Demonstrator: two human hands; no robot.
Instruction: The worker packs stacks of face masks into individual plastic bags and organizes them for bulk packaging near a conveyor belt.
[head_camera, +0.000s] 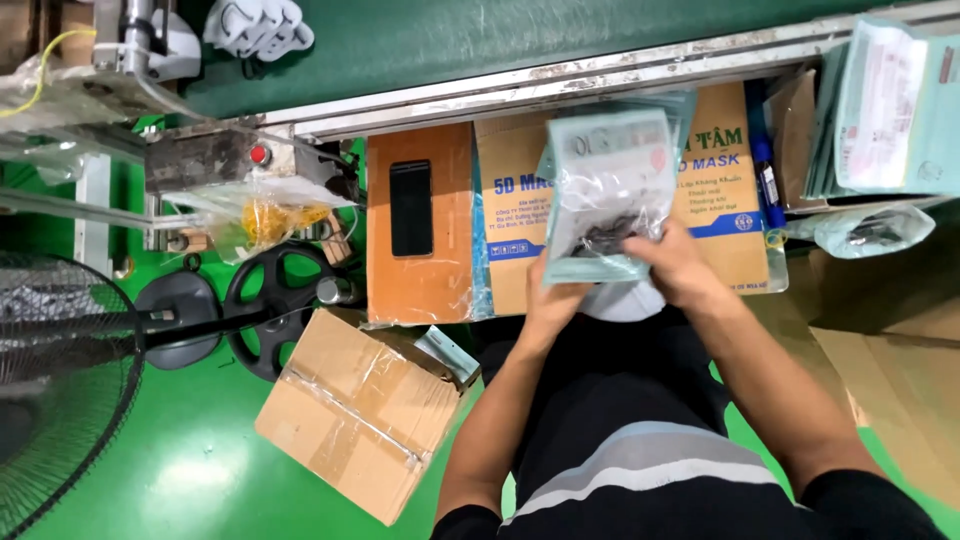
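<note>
Clear plastic packets of dark items are clamped between both hands, left hand under the bottom edge, right hand gripping the lower right corner. They hang above a printed cardboard box

Your packet sits above the printed box; phone to its left; carton on the floor, lower left.

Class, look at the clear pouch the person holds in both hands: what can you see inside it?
Inside the clear pouch, held by the left hand and right hand, lies a dark bundle near the bottom. Glare and the pale printed front hide the remaining contents.
</note>
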